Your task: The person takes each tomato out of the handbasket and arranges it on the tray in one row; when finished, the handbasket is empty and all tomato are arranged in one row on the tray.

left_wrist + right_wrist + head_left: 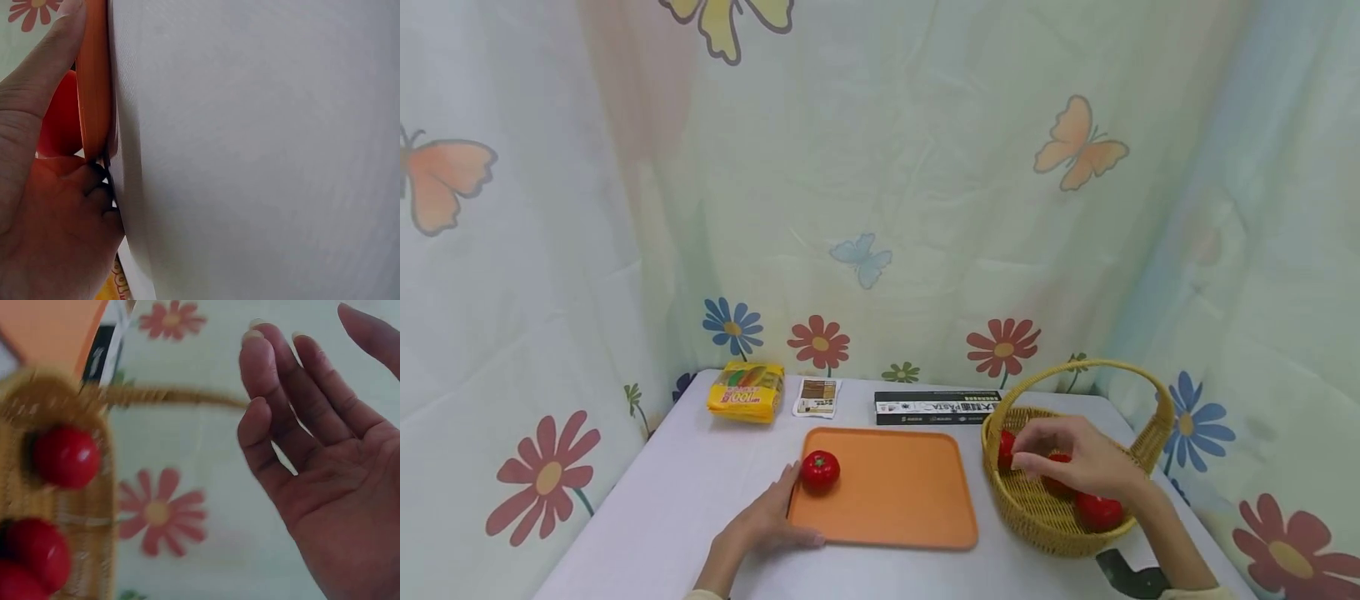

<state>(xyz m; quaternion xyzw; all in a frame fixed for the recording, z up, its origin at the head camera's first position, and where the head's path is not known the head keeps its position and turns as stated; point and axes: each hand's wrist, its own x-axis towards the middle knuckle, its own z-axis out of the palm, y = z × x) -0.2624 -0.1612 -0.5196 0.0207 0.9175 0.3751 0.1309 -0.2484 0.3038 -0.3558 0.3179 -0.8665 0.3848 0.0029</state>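
An orange tray [891, 492] lies on the white table, with a red tomato [820, 472] at its left side. My left hand [769, 518] touches the tray's near left corner, its thumb along the front edge and its fingers by the left edge. The left wrist view shows that thumb [53, 53] straight against the rim. Above a wicker basket [1037, 525] at the right, my right hand [1075, 457] hovers with loosely bent fingers and nothing in it. Three red tomatoes [67, 456] lie in the basket, partly hidden by this hand in the head view.
Behind the tray are a yellow packet [746, 392], a small white and brown sachet [817, 397] and a black pasta box [936, 407]. The basket's tall handle [1101, 364] arches up near my right hand. Flowered curtains [880, 192] enclose the table's back and sides.
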